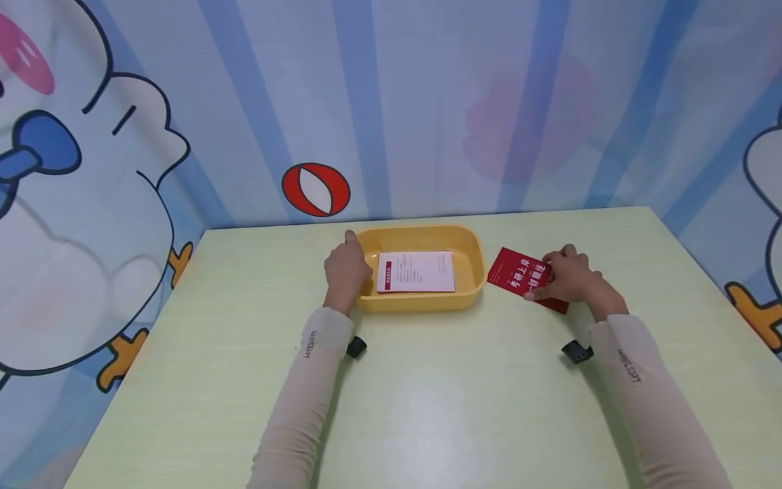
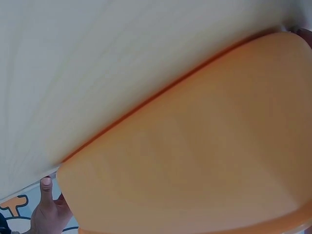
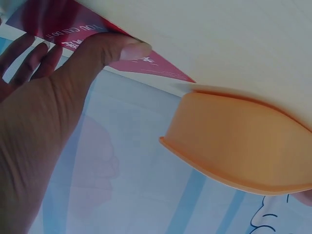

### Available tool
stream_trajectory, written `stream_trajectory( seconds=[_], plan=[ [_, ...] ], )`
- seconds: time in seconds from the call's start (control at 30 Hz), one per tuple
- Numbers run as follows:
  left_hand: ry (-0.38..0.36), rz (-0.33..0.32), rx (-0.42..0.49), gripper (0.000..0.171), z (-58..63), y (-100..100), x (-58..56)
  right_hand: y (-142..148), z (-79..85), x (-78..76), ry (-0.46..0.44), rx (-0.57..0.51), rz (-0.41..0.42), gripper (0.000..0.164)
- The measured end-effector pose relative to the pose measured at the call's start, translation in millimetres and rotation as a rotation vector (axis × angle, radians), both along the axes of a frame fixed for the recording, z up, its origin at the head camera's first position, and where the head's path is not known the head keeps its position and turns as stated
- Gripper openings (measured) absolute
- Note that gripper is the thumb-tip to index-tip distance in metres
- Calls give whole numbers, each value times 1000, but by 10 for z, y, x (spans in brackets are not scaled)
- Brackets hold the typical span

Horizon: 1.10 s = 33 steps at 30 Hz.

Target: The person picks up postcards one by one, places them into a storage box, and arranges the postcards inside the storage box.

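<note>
A yellow plastic basin [image 1: 421, 304] stands near the back edge of the table. Inside it lies a white printed card [image 1: 421, 273] with a red strip on its left side. My left hand [image 1: 347, 270] grips the basin's left end; its fingertips are largely hidden in the head view. To the right of the basin, my right hand [image 1: 568, 277] holds a red card [image 1: 516, 270] with white characters, low over the table. In the right wrist view the thumb lies across the red card [image 3: 161, 70], with the other fingers along its opposite edge.
The pale green table [image 1: 464, 407] ends at a blue striped backdrop [image 1: 427, 109] with cartoon figures, close behind the basin. A small black device [image 1: 356, 347] sits at the left wrist and another black device [image 1: 577, 352] at the right.
</note>
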<state>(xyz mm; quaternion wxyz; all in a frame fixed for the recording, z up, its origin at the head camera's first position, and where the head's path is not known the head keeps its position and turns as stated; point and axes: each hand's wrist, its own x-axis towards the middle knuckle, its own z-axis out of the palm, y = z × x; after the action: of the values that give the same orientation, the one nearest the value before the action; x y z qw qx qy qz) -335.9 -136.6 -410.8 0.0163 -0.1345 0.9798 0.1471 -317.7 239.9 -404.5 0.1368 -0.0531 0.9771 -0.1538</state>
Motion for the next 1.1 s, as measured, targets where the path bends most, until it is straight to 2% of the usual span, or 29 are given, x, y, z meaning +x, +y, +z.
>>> stream_trajectory(
  seconds=[0.5, 0.87, 1.1],
  plan=[
    [-7, -6, 4, 62, 9, 0, 25, 15, -27, 12, 20, -63, -51, 93],
    [-3, -19, -27, 61, -25, -11, -33, 28, -18, -7, 27, -89, -30, 94],
    [13, -23, -34, 60, -45, -22, -39, 71, -42, -50, 57, -125, -63, 80]
  ],
)
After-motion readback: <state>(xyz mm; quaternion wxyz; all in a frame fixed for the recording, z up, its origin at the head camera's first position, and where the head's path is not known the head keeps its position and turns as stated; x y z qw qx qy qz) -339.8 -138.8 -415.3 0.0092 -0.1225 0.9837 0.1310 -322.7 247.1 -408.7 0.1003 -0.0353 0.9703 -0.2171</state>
